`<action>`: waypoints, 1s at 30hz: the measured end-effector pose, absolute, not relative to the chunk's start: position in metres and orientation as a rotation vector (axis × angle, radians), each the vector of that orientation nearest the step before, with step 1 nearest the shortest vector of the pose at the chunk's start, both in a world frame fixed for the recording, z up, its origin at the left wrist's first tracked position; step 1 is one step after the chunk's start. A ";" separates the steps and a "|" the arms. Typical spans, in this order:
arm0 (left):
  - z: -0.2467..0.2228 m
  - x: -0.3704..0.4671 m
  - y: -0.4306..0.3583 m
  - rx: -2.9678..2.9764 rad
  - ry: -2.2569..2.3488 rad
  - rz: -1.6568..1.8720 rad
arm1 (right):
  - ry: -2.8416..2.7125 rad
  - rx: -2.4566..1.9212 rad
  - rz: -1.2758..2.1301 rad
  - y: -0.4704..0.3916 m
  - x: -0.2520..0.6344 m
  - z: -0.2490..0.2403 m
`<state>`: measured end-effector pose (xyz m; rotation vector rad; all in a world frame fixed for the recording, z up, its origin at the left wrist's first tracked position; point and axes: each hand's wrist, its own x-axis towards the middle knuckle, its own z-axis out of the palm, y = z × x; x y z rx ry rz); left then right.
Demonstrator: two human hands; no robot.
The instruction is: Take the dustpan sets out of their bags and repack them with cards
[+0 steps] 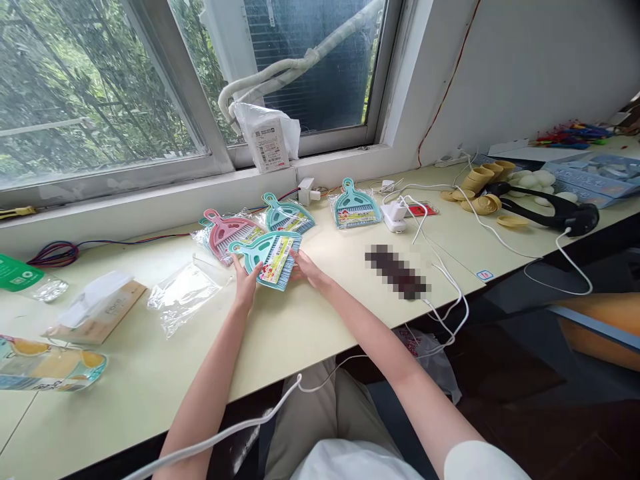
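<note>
A teal dustpan and brush set (273, 259) with a printed label is held between my two hands above the table. My left hand (246, 283) grips its lower left side, thumb on top. At its right edge, my right hand (306, 268) has its fingers closed on the brush side. Behind it lie a pink set (231, 233) and a teal set (287, 215), both in clear wrapping. Another wrapped teal set (355, 207) rests farther right. A clear plastic bag (184, 290) lies flat to the left of my left hand.
On the left are a tissue pack (100, 310), a drink bottle (50, 363) and a green-labelled bottle (23, 275). White chargers (395, 217) with cables, a blurred dark item (397, 272), yellow cups (477, 179) and a black headset (555, 210) are on the right.
</note>
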<state>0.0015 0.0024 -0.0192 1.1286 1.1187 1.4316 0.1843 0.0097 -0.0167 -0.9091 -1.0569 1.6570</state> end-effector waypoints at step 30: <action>-0.029 -0.036 0.027 1.044 1.276 1.531 | -2.230 -1.316 1.114 0.007 0.236 -0.009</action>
